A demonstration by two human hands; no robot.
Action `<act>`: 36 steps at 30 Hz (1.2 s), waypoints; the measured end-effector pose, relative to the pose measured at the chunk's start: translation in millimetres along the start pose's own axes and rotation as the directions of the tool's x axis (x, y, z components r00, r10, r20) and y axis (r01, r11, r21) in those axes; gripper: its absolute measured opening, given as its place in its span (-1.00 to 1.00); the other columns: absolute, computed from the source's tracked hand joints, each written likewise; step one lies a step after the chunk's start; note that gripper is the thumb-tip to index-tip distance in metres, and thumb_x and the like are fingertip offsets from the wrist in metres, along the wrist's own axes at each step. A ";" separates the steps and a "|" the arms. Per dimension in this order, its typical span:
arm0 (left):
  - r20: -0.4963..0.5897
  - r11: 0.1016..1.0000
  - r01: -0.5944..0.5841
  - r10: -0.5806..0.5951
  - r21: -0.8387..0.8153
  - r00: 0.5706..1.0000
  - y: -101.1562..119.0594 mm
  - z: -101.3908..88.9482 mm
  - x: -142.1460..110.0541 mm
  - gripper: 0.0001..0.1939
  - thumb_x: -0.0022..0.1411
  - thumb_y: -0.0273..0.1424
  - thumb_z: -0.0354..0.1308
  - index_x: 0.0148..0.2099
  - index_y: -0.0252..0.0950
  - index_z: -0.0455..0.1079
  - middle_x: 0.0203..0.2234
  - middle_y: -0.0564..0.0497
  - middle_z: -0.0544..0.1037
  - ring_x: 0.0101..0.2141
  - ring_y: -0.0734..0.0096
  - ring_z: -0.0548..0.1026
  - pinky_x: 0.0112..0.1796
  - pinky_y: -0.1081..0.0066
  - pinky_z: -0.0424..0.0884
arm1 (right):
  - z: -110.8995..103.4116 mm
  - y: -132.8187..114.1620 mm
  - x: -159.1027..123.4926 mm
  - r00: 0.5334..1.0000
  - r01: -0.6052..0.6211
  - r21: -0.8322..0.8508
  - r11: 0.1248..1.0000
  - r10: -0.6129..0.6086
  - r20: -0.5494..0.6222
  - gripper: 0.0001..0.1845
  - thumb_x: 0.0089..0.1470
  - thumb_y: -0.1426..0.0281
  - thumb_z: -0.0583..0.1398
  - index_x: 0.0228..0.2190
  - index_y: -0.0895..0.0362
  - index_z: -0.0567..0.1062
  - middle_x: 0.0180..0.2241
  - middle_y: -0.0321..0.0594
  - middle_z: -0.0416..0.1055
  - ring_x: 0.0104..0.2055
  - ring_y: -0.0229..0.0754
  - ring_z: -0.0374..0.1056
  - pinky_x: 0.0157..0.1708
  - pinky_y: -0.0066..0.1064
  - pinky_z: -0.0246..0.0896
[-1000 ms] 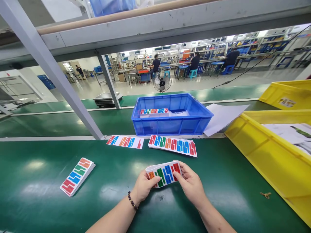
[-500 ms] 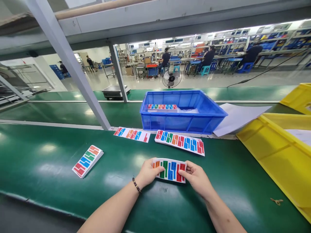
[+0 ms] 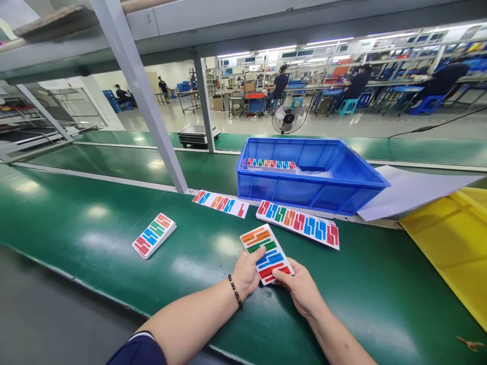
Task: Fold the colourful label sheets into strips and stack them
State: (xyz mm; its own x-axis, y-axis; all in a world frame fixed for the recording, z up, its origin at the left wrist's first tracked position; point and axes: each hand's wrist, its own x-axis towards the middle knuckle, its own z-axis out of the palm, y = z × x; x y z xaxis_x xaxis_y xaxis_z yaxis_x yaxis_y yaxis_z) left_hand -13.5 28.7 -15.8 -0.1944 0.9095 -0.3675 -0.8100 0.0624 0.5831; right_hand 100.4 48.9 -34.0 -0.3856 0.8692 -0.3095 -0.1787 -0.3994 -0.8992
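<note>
Between my two hands is a white sticker sheet (image 3: 269,259) with orange, green, blue and red shapes, tilted over the green bench. My left hand (image 3: 248,268) grips its left side, thumb on top. My right hand (image 3: 299,284) pinches its lower right corner. Whether it is one sheet or several I cannot tell. Beyond it lies a stack of longer sticker sheets (image 3: 299,223). A single long sheet (image 3: 220,203) with some stickers gone is left of that stack. Farther left is a small stack of short sticker sheets (image 3: 155,235).
A blue bin (image 3: 312,190) holding more sticker sheets stands behind the stacks. White paper (image 3: 418,187) and a yellow bin (image 3: 449,243) are at the right, with a twisted tie (image 3: 471,343) near the edge. A metal post (image 3: 152,111) rises at left; a fan (image 3: 289,116) stands beyond.
The sheet in my hands has turned from lying crosswise to a slanted upright position, both hands still on it. The view has shifted left, so things appear farther right.
</note>
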 end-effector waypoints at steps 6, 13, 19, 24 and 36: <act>0.075 0.971 -0.083 0.068 0.224 0.995 13.4 -2.8 -4.5 -0.62 -0.27 -0.29 0.38 -0.38 -0.42 0.46 -0.51 -0.06 0.56 -0.48 0.33 0.49 -0.34 0.31 0.40 | 1.5 -11.5 -8.1 0.992 0.056 -0.239 0.969 -0.027 0.122 -0.72 -0.33 0.30 0.34 -0.48 0.17 0.50 -0.52 -0.23 0.50 -0.47 -0.18 0.37 -0.37 -0.33 0.30; 0.315 0.780 -0.164 -0.045 0.603 0.948 16.6 -7.4 -13.3 -0.61 -0.15 -0.21 0.29 -0.33 -0.43 0.51 -0.51 -0.06 0.56 -0.47 0.39 0.46 -0.34 0.39 0.36 | -17.2 -34.8 -22.1 0.887 0.444 -0.318 0.838 -0.461 0.023 -0.76 -0.14 0.23 0.26 -0.40 0.09 0.47 -0.42 -0.22 0.43 -0.36 -0.17 0.36 -0.35 -0.41 0.30; 0.290 0.726 -0.122 -0.110 0.676 0.951 12.4 -8.2 -14.9 -0.58 -0.16 -0.18 0.28 -0.31 -0.44 0.50 -0.55 -0.05 0.54 -0.51 0.39 0.44 -0.38 0.37 0.35 | -19.3 -36.4 -23.3 0.802 0.561 -0.428 0.709 -0.594 0.068 -0.82 -0.03 0.25 0.18 -0.47 0.09 0.50 -0.48 -0.22 0.41 -0.42 -0.20 0.34 -0.42 -0.44 0.28; 0.312 0.727 -0.132 -0.118 0.673 0.943 14.6 -7.2 -17.8 -0.65 -0.12 -0.22 0.26 -0.35 -0.42 0.51 -0.55 -0.04 0.54 -0.49 0.37 0.44 -0.36 0.38 0.34 | -18.4 -32.9 -24.7 0.746 0.610 -0.479 0.631 -0.662 0.077 -0.84 0.00 0.30 0.17 -0.53 0.09 0.49 -0.53 -0.24 0.40 -0.48 -0.20 0.31 -0.46 -0.40 0.24; 0.331 0.633 -0.150 -0.177 0.759 0.927 11.3 -9.3 -18.6 -0.78 -0.04 -0.34 0.17 -0.36 -0.39 0.50 -0.56 0.02 0.49 -0.53 0.46 0.37 -0.43 0.47 0.26 | -12.9 -33.2 -26.4 0.676 0.686 -0.559 0.467 -0.694 0.250 -0.85 0.07 0.46 0.08 -0.47 0.09 0.42 -0.49 -0.22 0.35 -0.42 -0.21 0.30 -0.44 -0.40 0.22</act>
State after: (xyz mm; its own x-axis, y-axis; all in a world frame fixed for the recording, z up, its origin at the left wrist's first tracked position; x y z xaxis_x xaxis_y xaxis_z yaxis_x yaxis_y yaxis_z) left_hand -24.2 8.6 -9.1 0.1463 0.9680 -0.2040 -0.0639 0.2150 0.9745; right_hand 128.2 43.0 0.0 -0.3630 0.7914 0.4919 0.1578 0.5725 -0.8046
